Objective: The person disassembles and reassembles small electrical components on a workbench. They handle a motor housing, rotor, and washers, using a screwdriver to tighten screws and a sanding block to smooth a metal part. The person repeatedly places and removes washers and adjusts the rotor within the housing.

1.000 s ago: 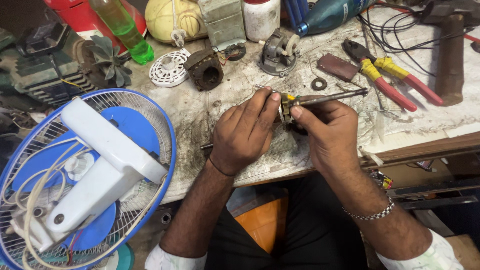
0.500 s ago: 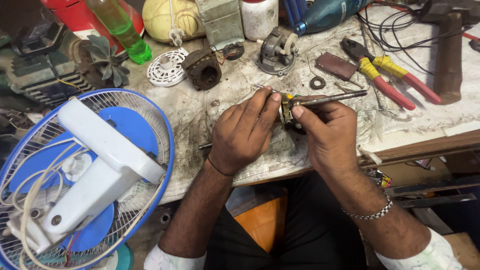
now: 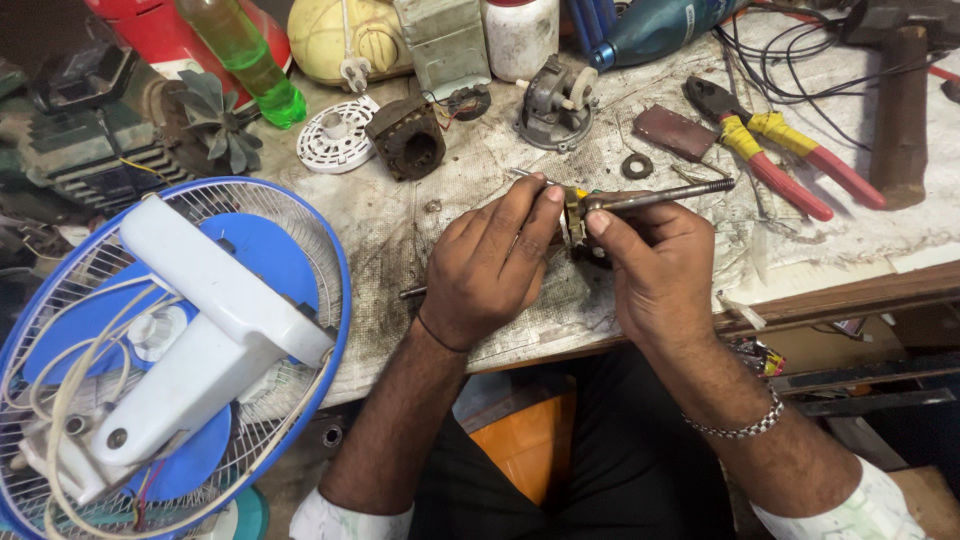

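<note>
My right hand point(image 3: 655, 265) grips a thin metal shaft point(image 3: 665, 195) with a threaded end pointing right, over the stained workbench point(image 3: 460, 200). A small brass-coloured fitting point(image 3: 574, 208) sits on the shaft between my fingertips. My left hand point(image 3: 490, 265) pinches that fitting with thumb and forefinger. Both hands meet at the bench's middle, near its front edge. What lies under my palms is hidden.
A blue-and-white table fan point(image 3: 165, 350) lies face down at the left. Red and yellow pliers point(image 3: 775, 145), a washer point(image 3: 637, 165), a dark motor housing point(image 3: 408, 137), a white grille disc point(image 3: 338, 135), a green bottle point(image 3: 250, 60) and black wires point(image 3: 790, 60) crowd the bench's far side.
My hands stay together on the shaft with only slight finger shifts. The view has drifted a little.
</note>
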